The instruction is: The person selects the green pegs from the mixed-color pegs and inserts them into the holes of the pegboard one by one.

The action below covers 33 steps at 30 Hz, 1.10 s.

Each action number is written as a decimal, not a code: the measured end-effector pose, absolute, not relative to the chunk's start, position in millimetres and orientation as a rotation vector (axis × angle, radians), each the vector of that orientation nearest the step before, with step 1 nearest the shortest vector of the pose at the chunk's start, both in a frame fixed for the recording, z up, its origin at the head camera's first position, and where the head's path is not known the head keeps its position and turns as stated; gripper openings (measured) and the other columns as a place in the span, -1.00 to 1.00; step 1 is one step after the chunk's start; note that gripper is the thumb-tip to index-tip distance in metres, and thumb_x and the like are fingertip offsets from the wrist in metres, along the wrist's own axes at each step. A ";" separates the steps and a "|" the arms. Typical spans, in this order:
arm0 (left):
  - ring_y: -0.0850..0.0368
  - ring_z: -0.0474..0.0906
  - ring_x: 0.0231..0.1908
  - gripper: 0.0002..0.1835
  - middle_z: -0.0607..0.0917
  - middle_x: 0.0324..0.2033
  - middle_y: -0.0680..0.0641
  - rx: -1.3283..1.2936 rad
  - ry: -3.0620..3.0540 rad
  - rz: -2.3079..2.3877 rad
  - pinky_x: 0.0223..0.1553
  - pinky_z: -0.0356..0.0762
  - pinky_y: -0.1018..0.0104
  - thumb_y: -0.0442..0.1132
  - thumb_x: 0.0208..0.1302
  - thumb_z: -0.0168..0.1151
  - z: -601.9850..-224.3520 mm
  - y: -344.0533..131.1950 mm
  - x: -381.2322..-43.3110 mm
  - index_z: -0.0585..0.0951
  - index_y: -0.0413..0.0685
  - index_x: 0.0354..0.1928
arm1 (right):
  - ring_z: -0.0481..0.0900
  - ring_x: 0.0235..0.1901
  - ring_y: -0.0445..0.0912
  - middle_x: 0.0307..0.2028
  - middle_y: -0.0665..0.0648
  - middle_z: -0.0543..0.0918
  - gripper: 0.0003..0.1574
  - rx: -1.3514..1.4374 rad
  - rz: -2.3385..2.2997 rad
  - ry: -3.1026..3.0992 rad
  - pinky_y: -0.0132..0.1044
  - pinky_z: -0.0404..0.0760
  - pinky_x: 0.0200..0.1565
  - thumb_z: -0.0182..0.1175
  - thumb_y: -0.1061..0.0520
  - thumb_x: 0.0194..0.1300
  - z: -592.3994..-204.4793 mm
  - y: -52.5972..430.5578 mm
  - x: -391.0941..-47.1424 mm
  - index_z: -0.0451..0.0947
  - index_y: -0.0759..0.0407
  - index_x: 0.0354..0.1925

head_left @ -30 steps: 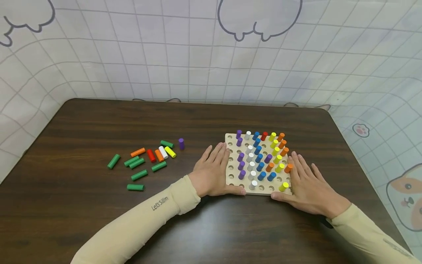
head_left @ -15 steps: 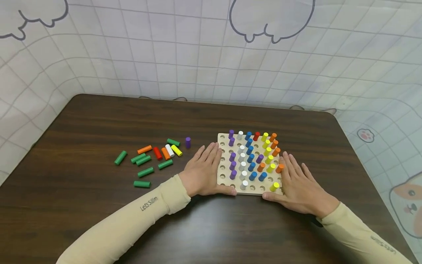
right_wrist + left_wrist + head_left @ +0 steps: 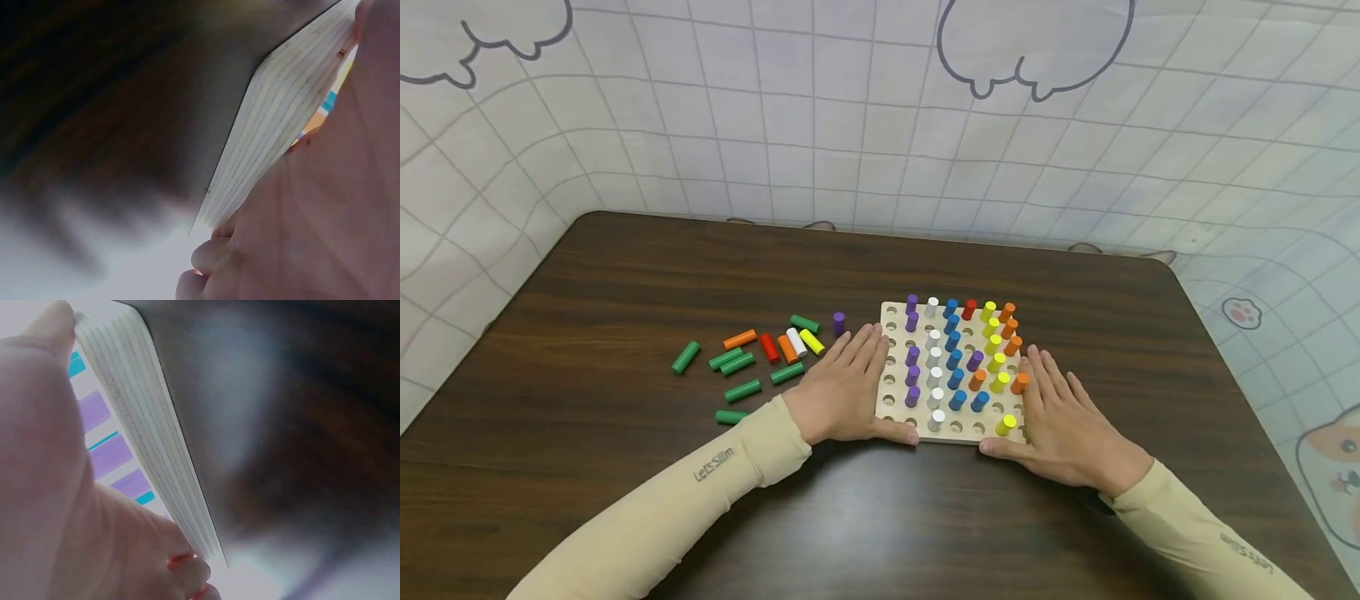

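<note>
A pale wooden pegboard lies flat on the dark table between my two hands. Upright pegs stand in its holes, mostly in colour columns: purple, white, blue, yellow and orange, with a red peg in the far row. My left hand lies along the board's left side, fingers straight, thumb at the front edge. Along the right side my right hand mirrors it, thumb also at the front corner. Both wrist views show the board's layered side close against the palms and fingers.
Loose pegs lie left of the board: several green ones, such as a green peg, plus orange, red, white and yellow. One purple peg stands upright near my left fingertips. A patterned cloth wall rises behind the table's far edge.
Both hands and the pegboard have slid left together, closing the distance to the standing purple peg and the loose pegs. The head view has also shifted somewhat to the left.
</note>
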State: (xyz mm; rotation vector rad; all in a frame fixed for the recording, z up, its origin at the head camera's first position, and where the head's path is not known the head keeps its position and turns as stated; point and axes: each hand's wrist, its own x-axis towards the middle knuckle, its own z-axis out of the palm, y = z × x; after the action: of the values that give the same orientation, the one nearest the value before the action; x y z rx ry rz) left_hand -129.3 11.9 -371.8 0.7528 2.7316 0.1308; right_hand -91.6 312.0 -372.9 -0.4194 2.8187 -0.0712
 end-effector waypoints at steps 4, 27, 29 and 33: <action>-0.11 -0.21 0.69 0.42 -0.10 0.67 -0.20 0.762 2.730 0.150 0.71 -0.18 0.00 0.72 0.07 0.08 -372.4 10.3 -129.4 -0.06 -0.22 0.64 | -0.21 0.65 0.36 0.66 0.42 -0.23 0.62 -0.419 -0.073 2.819 0.45 -0.07 0.56 -0.09 -0.78 0.22 -372.6 310.2 -90.6 -0.24 0.43 0.62; -0.07 -0.06 0.68 0.07 0.05 0.66 -0.14 1.005 2.965 0.597 0.68 -0.06 -0.08 0.30 0.39 0.24 -341.2 -87.3 -145.2 0.00 -0.15 0.65 | -0.24 0.65 0.36 0.66 0.42 -0.25 0.62 -0.400 -0.154 2.796 0.46 -0.08 0.54 0.01 -0.74 0.23 -368.8 311.3 -91.7 -0.29 0.42 0.62; -0.06 -0.06 0.68 0.01 0.07 0.66 -0.11 0.922 2.983 0.669 0.67 -0.01 -0.12 0.25 0.43 0.23 -336.9 -101.7 -146.3 0.00 -0.10 0.66 | -0.24 0.65 0.36 0.66 0.42 -0.25 0.63 -0.395 -0.156 2.795 0.47 -0.08 0.54 0.02 -0.74 0.22 -368.8 311.5 -91.7 -0.29 0.41 0.63; -0.08 -0.07 0.68 -0.06 0.06 0.66 -0.07 0.729 2.971 0.766 0.62 0.04 -0.22 0.23 0.49 0.15 -329.0 -128.3 -145.7 -0.04 0.04 0.67 | -0.23 0.65 0.36 0.66 0.42 -0.25 0.63 -0.397 -0.162 2.794 0.46 -0.08 0.54 0.01 -0.75 0.21 -369.1 311.3 -91.7 -0.29 0.40 0.63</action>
State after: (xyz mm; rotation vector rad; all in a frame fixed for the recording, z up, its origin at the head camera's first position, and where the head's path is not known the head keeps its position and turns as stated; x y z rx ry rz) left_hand -145.7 -128.3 -329.0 0.7293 2.9708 0.7662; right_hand -91.7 311.3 -369.1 -0.3971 2.7941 -0.1621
